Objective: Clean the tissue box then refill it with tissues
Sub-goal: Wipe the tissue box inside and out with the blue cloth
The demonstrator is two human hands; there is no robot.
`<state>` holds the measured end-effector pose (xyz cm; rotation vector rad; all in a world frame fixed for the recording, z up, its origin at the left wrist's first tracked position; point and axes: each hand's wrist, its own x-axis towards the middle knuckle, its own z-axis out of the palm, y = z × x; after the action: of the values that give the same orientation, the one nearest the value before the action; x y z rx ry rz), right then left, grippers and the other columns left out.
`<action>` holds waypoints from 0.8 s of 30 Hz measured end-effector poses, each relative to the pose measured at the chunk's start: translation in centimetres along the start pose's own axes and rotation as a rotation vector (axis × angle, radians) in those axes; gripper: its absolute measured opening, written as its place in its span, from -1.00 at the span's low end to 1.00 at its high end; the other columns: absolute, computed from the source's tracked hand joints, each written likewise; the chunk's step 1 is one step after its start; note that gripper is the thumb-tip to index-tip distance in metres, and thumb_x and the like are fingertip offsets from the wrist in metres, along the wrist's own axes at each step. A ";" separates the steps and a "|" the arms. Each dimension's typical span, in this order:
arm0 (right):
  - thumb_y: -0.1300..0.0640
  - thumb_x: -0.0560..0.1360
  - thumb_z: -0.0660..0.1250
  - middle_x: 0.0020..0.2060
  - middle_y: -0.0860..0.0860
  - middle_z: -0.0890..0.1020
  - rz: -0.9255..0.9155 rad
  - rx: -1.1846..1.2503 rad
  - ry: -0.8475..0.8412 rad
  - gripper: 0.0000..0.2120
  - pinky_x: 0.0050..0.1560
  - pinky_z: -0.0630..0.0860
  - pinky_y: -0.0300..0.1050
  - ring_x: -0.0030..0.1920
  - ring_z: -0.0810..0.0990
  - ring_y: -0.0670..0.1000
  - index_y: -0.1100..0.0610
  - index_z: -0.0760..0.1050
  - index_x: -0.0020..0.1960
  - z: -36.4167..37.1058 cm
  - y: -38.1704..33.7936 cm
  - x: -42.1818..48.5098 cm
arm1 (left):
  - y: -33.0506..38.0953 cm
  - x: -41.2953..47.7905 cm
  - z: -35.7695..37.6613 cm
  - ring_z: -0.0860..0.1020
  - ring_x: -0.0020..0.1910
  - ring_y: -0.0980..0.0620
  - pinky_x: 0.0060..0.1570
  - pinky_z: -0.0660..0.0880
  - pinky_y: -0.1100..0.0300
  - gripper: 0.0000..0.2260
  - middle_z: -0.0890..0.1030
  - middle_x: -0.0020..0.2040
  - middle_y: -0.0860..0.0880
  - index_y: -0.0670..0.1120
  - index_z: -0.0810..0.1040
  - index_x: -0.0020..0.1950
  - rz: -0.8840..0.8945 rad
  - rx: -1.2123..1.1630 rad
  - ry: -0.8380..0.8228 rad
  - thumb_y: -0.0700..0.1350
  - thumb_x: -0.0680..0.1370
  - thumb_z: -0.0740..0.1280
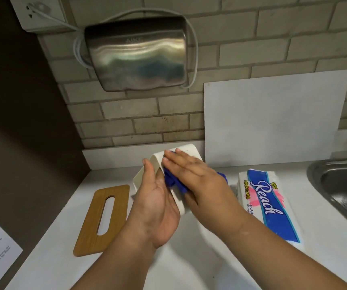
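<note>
Tipped on its side on the worktop (189,237), the white tissue box (186,150) is steadied by the left hand (158,197) while the right hand (191,170) presses a blue cloth (171,181) flat against it, its wooden lid (103,218) and the refill pack (266,204) set aside.

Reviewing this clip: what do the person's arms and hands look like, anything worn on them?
Both forearms are bare as far as the frame shows, with no sleeves in view. The left hand and right hand wear no gloves, and no rings, watch or bracelets are visible. Fingernails are short and unpainted.
</note>
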<state>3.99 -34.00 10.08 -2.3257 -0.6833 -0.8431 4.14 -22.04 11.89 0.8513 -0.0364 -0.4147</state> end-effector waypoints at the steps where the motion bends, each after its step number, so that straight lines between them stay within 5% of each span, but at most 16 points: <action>1: 0.33 0.44 0.24 0.41 -0.03 0.41 0.032 0.009 0.013 -0.47 0.44 0.23 -0.11 0.46 0.27 -0.05 0.12 0.41 0.40 0.0 -0.2 0.2 | -0.1 -0.1 0.1 0.55 0.28 -0.08 0.29 0.41 0.02 -0.35 0.61 0.25 -0.12 -0.07 0.46 0.38 0.003 -0.001 -0.005 0.34 0.56 -0.06; 10: 0.26 0.46 0.17 0.42 -0.02 0.39 0.091 -0.019 0.025 -0.48 0.46 -0.01 -0.33 0.47 0.23 -0.06 0.10 0.37 0.42 0.6 -1.3 1.1 | -0.4 -0.5 0.7 0.63 0.14 0.03 0.17 0.46 0.11 -0.46 0.67 0.16 -0.06 -0.08 0.52 0.28 0.017 -0.047 0.016 0.27 0.58 0.03; 14: 0.14 0.46 0.08 0.43 -0.09 0.38 -0.022 -0.095 -0.077 -0.47 0.50 0.05 -0.08 0.47 0.21 -0.09 0.03 0.36 0.43 0.1 -0.4 0.6 | -0.4 -0.2 0.1 0.65 0.11 0.01 0.03 0.50 0.09 -0.48 0.68 0.13 -0.08 -0.07 0.52 0.28 0.047 -0.050 0.025 0.24 0.60 0.02; 17: 0.17 0.43 0.12 0.44 -0.12 0.35 0.134 -0.178 0.002 -0.44 0.47 0.06 0.16 0.49 0.20 -0.02 -0.02 0.34 0.43 -0.7 1.1 1.0 | -0.7 0.3 0.2 0.64 0.13 -0.04 0.02 0.54 0.02 -0.48 0.67 0.15 -0.09 0.00 0.53 0.30 0.054 0.055 0.037 0.24 0.61 -0.04; 21: 0.18 0.42 0.12 0.44 -0.10 0.36 0.012 -0.151 -0.083 -0.43 0.46 0.11 0.00 0.49 0.21 -0.02 0.01 0.34 0.43 -0.1 0.7 0.2 | -0.7 0.7 0.2 0.62 0.17 -0.08 0.08 0.53 0.00 -0.50 0.66 0.16 -0.11 -0.03 0.49 0.34 0.051 0.028 0.060 0.23 0.61 0.03; 24: 0.16 0.40 0.08 0.41 -0.16 0.36 0.062 -0.067 0.003 -0.43 0.45 0.18 -0.10 0.45 0.27 -0.04 -0.01 0.38 0.41 -0.6 1.8 0.5 | -0.9 0.8 0.0 0.63 0.14 -0.09 0.02 0.57 0.01 -0.48 0.66 0.16 -0.12 -0.03 0.50 0.33 0.051 0.104 0.056 0.23 0.61 -0.01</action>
<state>5.25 -35.53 10.24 -2.3921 -0.5865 -0.8526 4.61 -22.89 11.12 0.9620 -0.0277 -0.3431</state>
